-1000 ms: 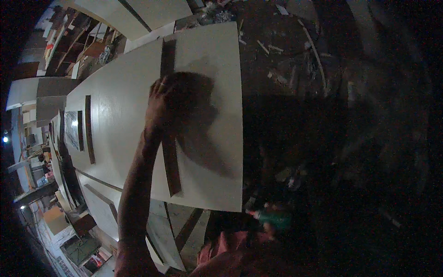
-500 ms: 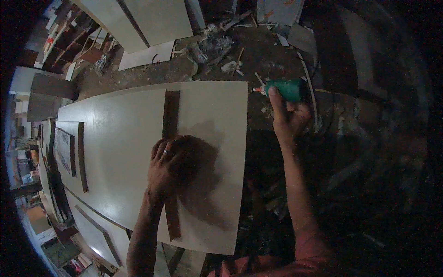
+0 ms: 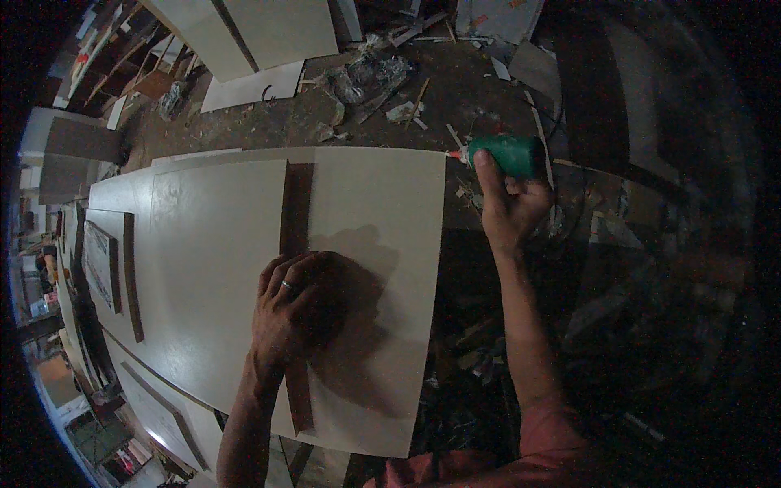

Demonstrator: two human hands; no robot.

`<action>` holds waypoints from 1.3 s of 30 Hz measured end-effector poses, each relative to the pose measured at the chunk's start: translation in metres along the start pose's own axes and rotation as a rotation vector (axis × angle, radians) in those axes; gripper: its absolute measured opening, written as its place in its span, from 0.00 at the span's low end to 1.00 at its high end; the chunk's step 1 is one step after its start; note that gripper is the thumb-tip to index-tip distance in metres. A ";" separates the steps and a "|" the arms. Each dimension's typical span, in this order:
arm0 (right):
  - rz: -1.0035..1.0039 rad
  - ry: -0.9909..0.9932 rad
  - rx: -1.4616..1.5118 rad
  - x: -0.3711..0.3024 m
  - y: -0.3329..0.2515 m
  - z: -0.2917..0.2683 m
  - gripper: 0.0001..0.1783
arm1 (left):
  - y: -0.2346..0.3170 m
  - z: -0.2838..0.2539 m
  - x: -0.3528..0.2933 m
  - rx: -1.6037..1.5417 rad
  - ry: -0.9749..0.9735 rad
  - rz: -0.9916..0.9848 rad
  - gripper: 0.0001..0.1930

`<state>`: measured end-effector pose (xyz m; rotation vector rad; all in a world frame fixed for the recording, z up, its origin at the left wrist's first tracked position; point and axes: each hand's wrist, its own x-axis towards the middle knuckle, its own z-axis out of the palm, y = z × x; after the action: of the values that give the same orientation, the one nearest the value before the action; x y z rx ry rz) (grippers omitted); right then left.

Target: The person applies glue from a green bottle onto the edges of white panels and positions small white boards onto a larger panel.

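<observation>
My right hand (image 3: 510, 199) grips a green squeeze bottle (image 3: 514, 156) with an orange-red nozzle (image 3: 454, 154), held level with its tip pointing left. That tip is at the far right corner of a pale lower panel (image 3: 366, 191); whether it touches is unclear. A second pale panel (image 3: 215, 236) lies on top, set further left, its dark edge facing right. Over this edge my left hand (image 3: 297, 297) is closed, fingers bent onto the top face and a ring on one finger. Its thumb and palm side are lost in shadow.
Smaller boards (image 3: 114, 268) lie on the upper panel's left end. Beyond the panels, the dark floor carries crumpled clear plastic (image 3: 370, 85) and wood scraps (image 3: 419, 102). Large pale boards (image 3: 281, 32) stand at the back; cluttered shelves (image 3: 49, 285) line the left.
The lower panel's far right corner now appears closer to the nozzle tip. The panels and my left hand have shifted slightly in view. Both hands keep their holds.
</observation>
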<state>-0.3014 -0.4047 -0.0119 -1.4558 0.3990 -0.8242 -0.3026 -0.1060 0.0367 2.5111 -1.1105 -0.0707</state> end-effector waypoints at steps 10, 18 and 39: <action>-0.004 -0.063 -0.112 -0.013 -0.010 -0.003 0.12 | -0.002 -0.002 0.000 -0.016 -0.014 -0.007 0.19; 0.079 -0.038 -0.107 -0.005 -0.014 0.004 0.10 | -0.002 -0.003 0.002 0.008 -0.018 0.023 0.18; 0.004 -0.072 -0.137 -0.017 -0.013 -0.003 0.16 | -0.005 0.002 -0.002 -0.006 -0.011 0.025 0.21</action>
<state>-0.3187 -0.3940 -0.0036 -1.6064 0.4099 -0.7502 -0.3007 -0.1020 0.0330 2.4945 -1.1439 -0.0811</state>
